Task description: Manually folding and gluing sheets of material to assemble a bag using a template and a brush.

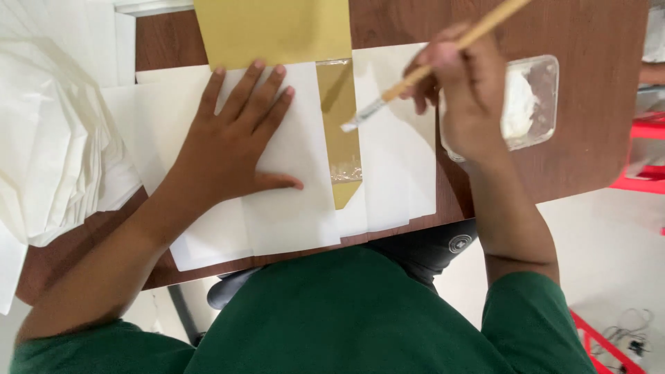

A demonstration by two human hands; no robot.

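Brown wooden tabletop (pixel 596 138) carried overlapping white sheets (pixel 388 166) and a stack of folded paper (pixel 48 138). Left hand (pixel 228 145) lay flat, fingers spread, pressing a white sheet beside the exposed gold paper strip (pixel 339 111). Right hand (pixel 464 97) gripped a wooden brush (pixel 415 76), bristles just beside the strip. A clear paste tray (pixel 533 104) stood near. Paper judged thin, light and easily creased; best held flat at its edges.

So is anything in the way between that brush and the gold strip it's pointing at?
Nothing visible. The right hand holds the brush with its bristles just beside the exposed gold strip. The left hand lies flat on white paper, off to the strip's other side.
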